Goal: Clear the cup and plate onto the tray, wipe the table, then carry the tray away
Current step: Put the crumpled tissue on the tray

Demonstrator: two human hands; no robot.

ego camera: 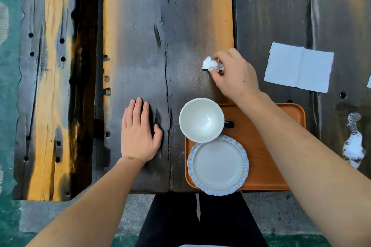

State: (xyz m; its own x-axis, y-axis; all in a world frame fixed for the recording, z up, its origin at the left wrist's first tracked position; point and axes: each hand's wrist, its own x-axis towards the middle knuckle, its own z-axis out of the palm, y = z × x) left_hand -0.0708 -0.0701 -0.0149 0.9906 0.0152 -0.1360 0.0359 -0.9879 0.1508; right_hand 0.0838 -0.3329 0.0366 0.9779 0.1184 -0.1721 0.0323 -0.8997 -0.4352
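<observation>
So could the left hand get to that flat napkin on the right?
Probably not easily: the left hand lies flat far from the flat napkin, with the right arm and tray between.

white cup upright beside blue-rimmed plate on tray.

Head camera looks steeply down, close over the table edge

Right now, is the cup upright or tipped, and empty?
Upright and empty: the cup stands on the tray with its mouth facing up, and its white inside is bare.
</observation>
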